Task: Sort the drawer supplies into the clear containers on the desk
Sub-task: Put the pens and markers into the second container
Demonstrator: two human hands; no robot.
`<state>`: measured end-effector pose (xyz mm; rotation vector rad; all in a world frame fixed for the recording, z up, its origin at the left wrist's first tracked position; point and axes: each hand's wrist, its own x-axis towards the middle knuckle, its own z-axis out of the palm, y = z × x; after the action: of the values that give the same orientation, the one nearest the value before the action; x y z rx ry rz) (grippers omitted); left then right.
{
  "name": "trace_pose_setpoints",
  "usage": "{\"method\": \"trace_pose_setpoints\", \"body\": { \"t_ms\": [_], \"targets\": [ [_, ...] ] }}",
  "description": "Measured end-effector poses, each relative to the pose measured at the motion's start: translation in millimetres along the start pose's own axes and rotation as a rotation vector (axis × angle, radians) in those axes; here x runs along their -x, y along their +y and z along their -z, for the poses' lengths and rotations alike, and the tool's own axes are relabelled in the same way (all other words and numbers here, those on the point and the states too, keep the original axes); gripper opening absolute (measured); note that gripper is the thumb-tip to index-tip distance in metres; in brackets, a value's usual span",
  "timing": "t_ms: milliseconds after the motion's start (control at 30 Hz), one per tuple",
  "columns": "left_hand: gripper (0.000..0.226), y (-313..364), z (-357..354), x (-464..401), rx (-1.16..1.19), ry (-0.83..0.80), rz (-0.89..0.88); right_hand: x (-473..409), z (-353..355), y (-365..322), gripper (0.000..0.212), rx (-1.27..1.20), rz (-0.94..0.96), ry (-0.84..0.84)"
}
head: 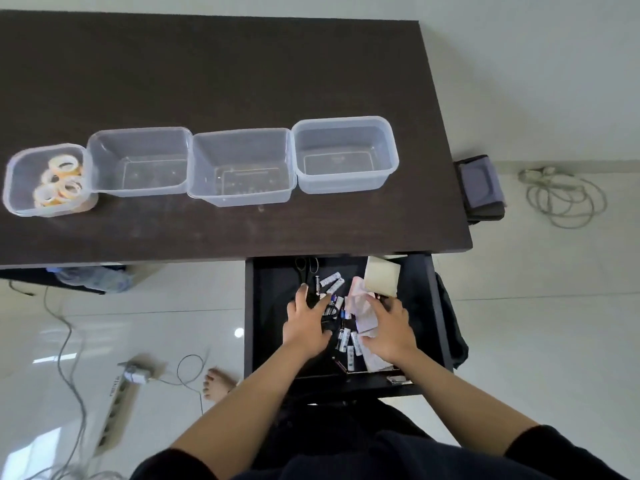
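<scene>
A matt, dark wood-grain desk (pixel 207 64) is seen carrying four containers (pixel 242 168) of clear, smooth plastic, while glossy translucent tape rolls (pixel 62 181) are held in the one nearest its left edge, above a glossy tiled floor (pixel 156 323).

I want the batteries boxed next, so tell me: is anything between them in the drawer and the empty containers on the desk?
Nothing visible blocks the way. The batteries lie in the open drawer; the empty containers stand lidless near the desk edge.
</scene>
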<state>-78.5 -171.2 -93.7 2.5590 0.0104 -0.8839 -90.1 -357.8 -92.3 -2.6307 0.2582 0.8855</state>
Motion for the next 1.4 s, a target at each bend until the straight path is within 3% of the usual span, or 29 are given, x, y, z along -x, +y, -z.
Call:
{"method": "trace_pose_setpoints", "body": {
  "t_ms": [167,400,767,867,967,1100,1200,1400],
  "targets": [
    [0.071,-2.1,-16.2,-3.7,-0.01,0.025,0.112,-1.1,-14.9,6.0,0.105,0.084,-0.035,-0.044],
    [0.039,-24.4,-18.5,2.8,0.031,0.153,0.172,-1.5,-19.2,13.9,0.102,0.023,-0.006,-0.02],
    [0.044,-29.1,-11.5,10.5,-0.015,0.219,0.315,5.0,-11.0,22.0,0.079,0.006,-0.087,0.034],
    [0.045,-21.1,-7.1,6.2,0.065,0.281,0.239,7.5,-11.4,17.9,0.074,0.051,-0.121,0.121],
    [0.041,-7.7,-2.7,-6.7,0.206,0.316,0.065,5.9,-11.7,9.8,0.062,0.056,0.026,0.221],
    [0.055,12.7,3.9,-32.7,0.169,0.225,-0.1,4.3,-16.0,-11.3,0.049,0.035,0.281,0.108],
    [0.071,22.6,8.5,-49.4,0.072,0.046,-0.075,1.4,-22.7,-17.3,0.051,0.093,0.32,0.034],
    [0.077,16.1,8.7,-55.4,-0.187,-0.062,-0.134,1.3,-31.4,-21.2,0.098,0.152,0.239,-0.049]
  ]
}}
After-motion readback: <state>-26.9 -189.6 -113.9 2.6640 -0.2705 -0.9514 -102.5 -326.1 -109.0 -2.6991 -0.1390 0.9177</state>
